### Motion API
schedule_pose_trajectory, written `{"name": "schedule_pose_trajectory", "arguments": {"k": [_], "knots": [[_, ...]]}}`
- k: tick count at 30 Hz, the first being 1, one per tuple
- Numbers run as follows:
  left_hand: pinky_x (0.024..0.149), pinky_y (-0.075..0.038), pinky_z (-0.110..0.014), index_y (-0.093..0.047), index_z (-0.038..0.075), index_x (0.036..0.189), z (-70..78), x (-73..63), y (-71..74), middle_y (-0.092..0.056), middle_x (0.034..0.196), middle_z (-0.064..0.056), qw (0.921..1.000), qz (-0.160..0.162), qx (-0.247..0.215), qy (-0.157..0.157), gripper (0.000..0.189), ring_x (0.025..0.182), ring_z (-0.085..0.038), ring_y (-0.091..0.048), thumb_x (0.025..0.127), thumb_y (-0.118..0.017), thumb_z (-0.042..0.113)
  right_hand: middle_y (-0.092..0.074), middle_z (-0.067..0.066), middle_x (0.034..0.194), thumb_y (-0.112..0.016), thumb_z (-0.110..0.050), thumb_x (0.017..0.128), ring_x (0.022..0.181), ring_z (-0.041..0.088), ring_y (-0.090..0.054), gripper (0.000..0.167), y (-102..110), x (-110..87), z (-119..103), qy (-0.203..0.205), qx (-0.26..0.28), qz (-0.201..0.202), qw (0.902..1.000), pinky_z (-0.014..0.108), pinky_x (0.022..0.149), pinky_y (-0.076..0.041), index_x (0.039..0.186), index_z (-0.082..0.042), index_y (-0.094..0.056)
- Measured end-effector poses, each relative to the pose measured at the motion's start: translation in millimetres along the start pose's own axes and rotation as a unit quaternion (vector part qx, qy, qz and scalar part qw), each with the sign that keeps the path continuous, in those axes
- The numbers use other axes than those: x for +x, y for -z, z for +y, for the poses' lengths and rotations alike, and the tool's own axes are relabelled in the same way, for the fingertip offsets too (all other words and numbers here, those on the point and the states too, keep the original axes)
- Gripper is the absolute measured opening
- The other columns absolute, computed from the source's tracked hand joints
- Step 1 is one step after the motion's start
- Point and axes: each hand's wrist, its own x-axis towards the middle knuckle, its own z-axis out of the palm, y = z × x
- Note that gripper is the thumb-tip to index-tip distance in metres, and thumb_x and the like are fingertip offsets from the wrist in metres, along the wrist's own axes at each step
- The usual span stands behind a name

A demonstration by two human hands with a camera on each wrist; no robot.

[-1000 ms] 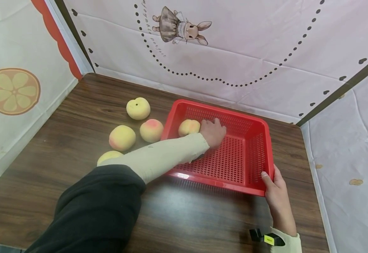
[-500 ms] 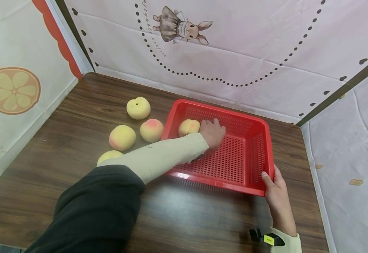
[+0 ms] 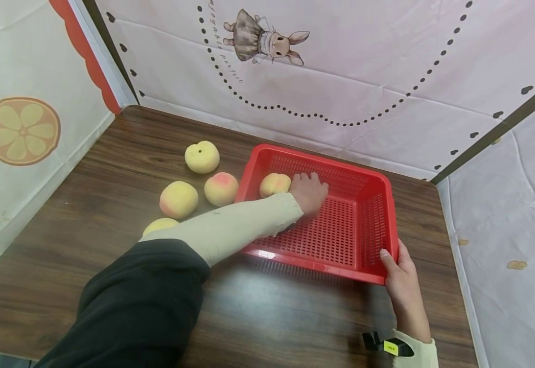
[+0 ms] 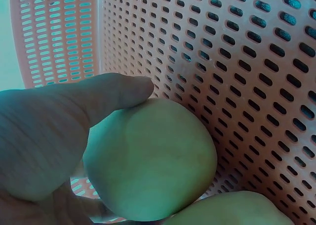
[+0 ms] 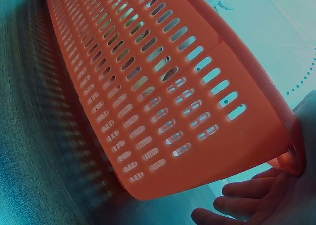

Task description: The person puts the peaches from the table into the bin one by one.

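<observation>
My left hand (image 3: 310, 195) reaches down into a red perforated plastic basket (image 3: 322, 267). In the left wrist view its thumb lies over a round peach (image 4: 153, 158), and the fingers curl around the lower side. From the head view that peach is hidden behind the hand. Just left of the hand, another peach (image 3: 274, 185) sits in the basket. My right hand (image 3: 404, 289) grips the basket's near right corner, thumb over the rim. Seen from the right wrist, the fingers (image 5: 247, 189) of that hand are below the rim, beside the outer wall.
Left of the basket, several pale yellow peaches lie on the dark wood table (image 3: 88, 214): one at the back (image 3: 202, 157), a pink-topped peach (image 3: 221, 188) by the basket wall, others near the left sleeve (image 3: 230, 227). Printed white cloth (image 3: 368, 61) hangs around the table.
</observation>
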Motion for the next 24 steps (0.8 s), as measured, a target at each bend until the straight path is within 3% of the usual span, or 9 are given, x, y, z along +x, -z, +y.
{"name": "schedule_pose_trajectory", "arguments": {"k": [11,17,24], "knots": [[0.109,-0.046,-0.052,-0.054,0.02,0.145,2.2,-3.2,7.9,-0.056,0.139,-0.01,0.9999,0.001,-0.014,-0.005,0.05,0.132,-0.034,-0.054,0.098,-0.065,0.032,-0.045,0.015,0.16,-0.04,-0.026,0.112,0.102,0.0,-0.066,0.062,0,1.1,1,-0.002,-0.003,-0.002,1.0,0.015,0.081,-0.057,0.168,-0.022,-0.013],[0.113,-0.042,-0.053,-0.049,0.023,0.149,3.2,-9.4,14.7,-0.054,0.144,-0.008,0.9995,-0.003,-0.029,-0.007,0.064,0.138,-0.033,-0.049,0.094,-0.072,0.048,-0.044,0.015,0.161,-0.04,-0.026,0.112,0.102,0.0,-0.065,0.062,0,0.8,2,-0.007,0.0,-0.001,1.0,0.016,0.083,-0.057,0.168,-0.023,-0.013],[0.121,-0.033,-0.058,-0.041,0.025,0.157,5.8,-16.2,20.9,-0.046,0.158,-0.009,0.9989,-0.002,-0.043,-0.019,0.076,0.151,-0.037,-0.037,0.095,-0.067,0.058,-0.044,0.015,0.16,-0.041,-0.027,0.112,0.103,0.001,-0.065,0.063,0,0.4,2,-0.005,-0.002,-0.001,1.0,0.016,0.082,-0.057,0.168,-0.023,-0.013]]}}
